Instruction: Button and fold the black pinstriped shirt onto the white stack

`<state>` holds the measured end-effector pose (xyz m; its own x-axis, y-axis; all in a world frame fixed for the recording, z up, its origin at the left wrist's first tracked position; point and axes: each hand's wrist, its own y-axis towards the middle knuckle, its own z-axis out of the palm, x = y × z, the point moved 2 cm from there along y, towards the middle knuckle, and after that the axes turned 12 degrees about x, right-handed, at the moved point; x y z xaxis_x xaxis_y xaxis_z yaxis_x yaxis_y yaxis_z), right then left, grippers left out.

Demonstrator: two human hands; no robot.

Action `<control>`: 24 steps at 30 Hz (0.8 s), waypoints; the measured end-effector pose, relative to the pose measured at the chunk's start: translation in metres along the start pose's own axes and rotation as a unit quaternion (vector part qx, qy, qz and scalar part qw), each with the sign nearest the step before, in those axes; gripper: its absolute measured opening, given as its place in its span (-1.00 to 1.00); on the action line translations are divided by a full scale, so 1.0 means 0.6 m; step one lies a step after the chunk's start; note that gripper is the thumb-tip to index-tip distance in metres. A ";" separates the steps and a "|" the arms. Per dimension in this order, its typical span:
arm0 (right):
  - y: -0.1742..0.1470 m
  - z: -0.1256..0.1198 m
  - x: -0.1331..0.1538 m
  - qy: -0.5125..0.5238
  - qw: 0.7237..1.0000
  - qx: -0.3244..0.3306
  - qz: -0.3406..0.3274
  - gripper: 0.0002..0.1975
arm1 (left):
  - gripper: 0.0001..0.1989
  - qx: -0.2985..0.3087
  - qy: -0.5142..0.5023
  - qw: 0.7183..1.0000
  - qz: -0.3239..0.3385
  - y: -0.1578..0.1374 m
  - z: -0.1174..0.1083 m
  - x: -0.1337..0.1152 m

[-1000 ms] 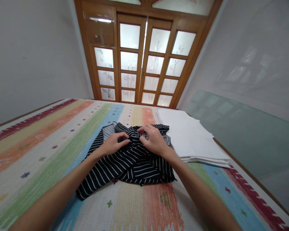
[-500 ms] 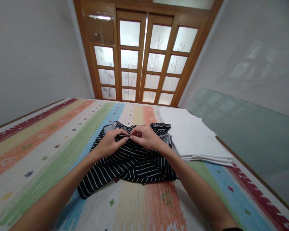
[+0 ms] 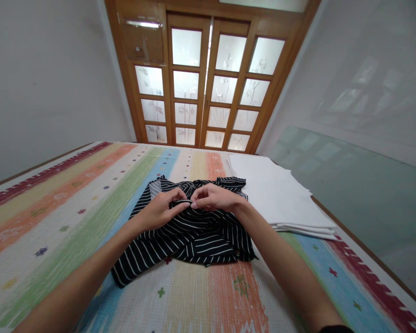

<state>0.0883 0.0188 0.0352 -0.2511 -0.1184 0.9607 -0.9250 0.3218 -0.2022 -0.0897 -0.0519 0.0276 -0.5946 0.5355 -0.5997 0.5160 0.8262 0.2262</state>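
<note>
A black garment with white stripes, which looks like a shirt (image 3: 208, 247), lies bunched on the patterned tablecloth (image 3: 131, 305). My left hand (image 3: 162, 208) pinches a fold of its cloth between thumb and fingers. Right beside it, my right hand (image 3: 215, 198) grips the same raised edge, its fingertips nearly touching those of the left. The pinched bit is small, and I cannot make out whether a button is in it. One striped sleeve-like part stretches toward the lower left.
A stack of white sheets (image 3: 280, 194) lies just right of the shirt. Beyond the table's right edge stands a pale green glass-like panel (image 3: 360, 199) against the wall. Wooden doors with frosted panes (image 3: 204, 88) close off the far end.
Both hands have shifted slightly to the right and nearer to me along the shirt's edge. The right hand has turned, its wrist a little farther right. The stack has not moved.
</note>
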 end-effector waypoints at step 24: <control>0.008 0.007 0.000 -0.303 0.920 -0.223 -0.105 -0.95 | -0.76 -0.025 -0.018 0.998 -0.059 0.010 0.008 0.001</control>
<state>0.0826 0.0168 0.0332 -0.3178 -0.6814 0.6593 -0.7961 0.5694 0.2048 -0.0839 -0.0472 0.0249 -0.6267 0.4286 -0.6509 0.4123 0.8911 0.1898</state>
